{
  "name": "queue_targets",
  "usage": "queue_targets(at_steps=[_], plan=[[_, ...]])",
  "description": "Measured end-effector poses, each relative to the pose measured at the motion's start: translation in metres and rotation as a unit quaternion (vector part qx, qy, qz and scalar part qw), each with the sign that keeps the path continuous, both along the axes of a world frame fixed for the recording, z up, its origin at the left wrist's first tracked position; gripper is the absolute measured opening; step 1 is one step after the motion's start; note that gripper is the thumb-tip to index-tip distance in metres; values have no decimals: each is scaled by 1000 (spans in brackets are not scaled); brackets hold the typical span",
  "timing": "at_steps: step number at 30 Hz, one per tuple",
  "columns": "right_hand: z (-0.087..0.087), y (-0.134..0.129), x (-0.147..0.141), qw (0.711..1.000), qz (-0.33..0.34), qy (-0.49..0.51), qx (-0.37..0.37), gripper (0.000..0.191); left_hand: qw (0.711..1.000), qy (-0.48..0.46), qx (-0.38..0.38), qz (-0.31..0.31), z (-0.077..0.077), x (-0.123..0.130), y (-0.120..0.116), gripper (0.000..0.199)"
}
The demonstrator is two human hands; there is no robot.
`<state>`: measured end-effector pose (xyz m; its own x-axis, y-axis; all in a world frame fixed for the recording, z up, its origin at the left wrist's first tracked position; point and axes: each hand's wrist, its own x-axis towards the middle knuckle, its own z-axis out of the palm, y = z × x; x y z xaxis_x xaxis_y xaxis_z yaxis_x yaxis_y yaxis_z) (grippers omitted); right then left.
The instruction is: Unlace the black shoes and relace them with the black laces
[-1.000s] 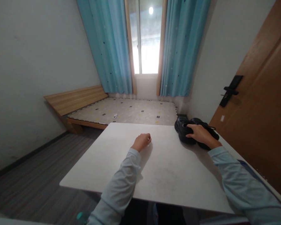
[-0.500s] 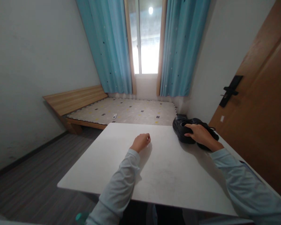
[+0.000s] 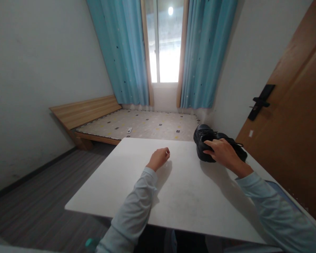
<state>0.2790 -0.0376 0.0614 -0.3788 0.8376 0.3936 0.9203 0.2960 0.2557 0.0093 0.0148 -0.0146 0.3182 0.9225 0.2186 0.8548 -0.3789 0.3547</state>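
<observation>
At the table's far right corner, a pair of black shoes lies side by side. My right hand (image 3: 223, 153) grips the nearer end of the left black shoe (image 3: 201, 142), with the thumb and fingers at its opening. That shoe is tilted, its far end raised. Partly behind my right hand is the other black shoe (image 3: 239, 151). My left hand (image 3: 159, 158) rests near the middle of the white table (image 3: 184, 193), its fingers curled closed with nothing visible in them, apart from the shoes.
Beyond the table stands a bed (image 3: 158, 124) with a small white remote-like object (image 3: 129, 130) on it. A wooden door (image 3: 292, 123) is close on the right. Under my right sleeve a flat bluish object (image 3: 281, 191) shows at the table's right edge.
The left shoe's far end has tipped up, and my right hand has shifted slightly with it. My left hand has stayed in place.
</observation>
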Motion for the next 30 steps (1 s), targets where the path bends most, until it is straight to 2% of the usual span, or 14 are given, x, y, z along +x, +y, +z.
queue_targets(at_steps=[3, 6, 11, 15, 23, 27, 30], plan=[[4, -5, -5, 1000, 22, -6, 8, 14, 999, -38, 7, -11, 1, 1, 1, 17], [7, -10, -12, 999, 50, -6, 10, 13, 992, -119, 14, -31, 3, 2, 2, 17], [8, -20, -27, 996, 94, -3, 3, 10, 961, -273, -3, -35, 9, 4, 3, 25], [8, -31, -42, 991, 133, 5, -6, 8, 939, -339, -27, -42, 9, 5, 4, 30], [-5, -38, -62, 979, 199, 20, -40, 8, 915, -384, -68, -103, 8, 11, 0, 42], [-15, -38, -73, 974, 214, 23, -69, 5, 919, -369, -71, -118, 9, 13, -1, 42], [-20, -40, -82, 970, 226, 22, -84, 3, 932, -343, -42, -108, 7, 12, -1, 47]])
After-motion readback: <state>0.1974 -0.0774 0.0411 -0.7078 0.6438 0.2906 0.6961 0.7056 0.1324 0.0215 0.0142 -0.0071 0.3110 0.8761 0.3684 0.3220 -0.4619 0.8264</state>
